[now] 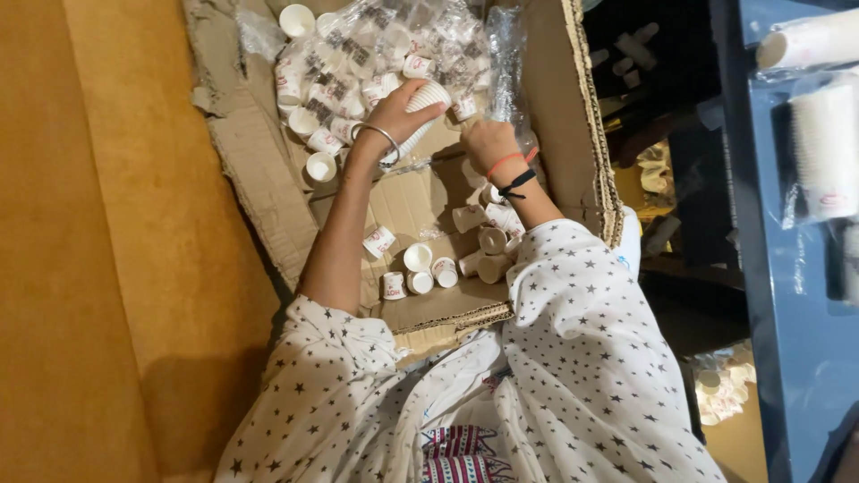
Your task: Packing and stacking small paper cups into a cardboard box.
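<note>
Reaching down into a large brown corrugated cardboard box (573,116), the person works with both arms stretched into it. The left hand (403,112) is closed around a stack of ribbed white paper cups (420,121), fingers wrapped about its upper end near the box's middle, the stack slanting down toward the box floor. The right hand (488,143), just beside it toward the box's right wall, has its fingers bunched at the foot of a clear crinkled plastic sleeve (506,63); whether it actually pinches the sleeve I cannot tell. Loose small white paper cups with red print (419,259) lie scattered on the box floor nearer the person, and more sit bagged in clear film (358,54) at the box's far end.

The stack looks very light and easily crushed; thin paper walls would dent under a hard squeeze, and nested cups can slide apart. A gentle encircling hold at mid-length seems safest, the ribs offering some friction.
</note>
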